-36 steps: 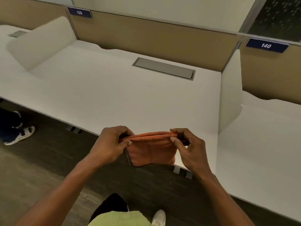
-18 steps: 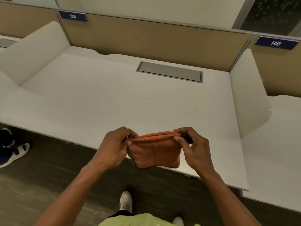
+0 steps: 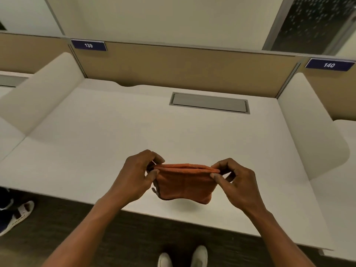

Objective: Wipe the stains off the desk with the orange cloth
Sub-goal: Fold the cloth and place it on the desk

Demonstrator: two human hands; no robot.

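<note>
Spanning most of the view, the desk (image 3: 107, 143): flat, smooth, matte white top, straight front edge, a shallow wavy cut-out at the rear. Stains not discernible on it from here. Behind it a tan back panel (image 3: 183, 68), plain and flat, topped by a thin grey rail. Rounded white side dividers, left (image 3: 38, 93) and right (image 3: 312, 128), smooth with curved corners. Dark streaked floor (image 3: 125, 237) below the front edge. Grey rectangular cable hatch (image 3: 209, 102) set flush near the rear of the desk. Orange cloth (image 3: 183, 184): soft, folded double, top edge pulled taut, lower part sagging in a pouch shape; held in the air above the desk's front portion, casting a faint shadow. Left hand (image 3: 134, 176) pinches its left top corner, right hand (image 3: 237, 182) its right top corner, fingers curled tight. Two navy plates, "139" (image 3: 88, 45) and "140" (image 3: 329, 64).
</note>
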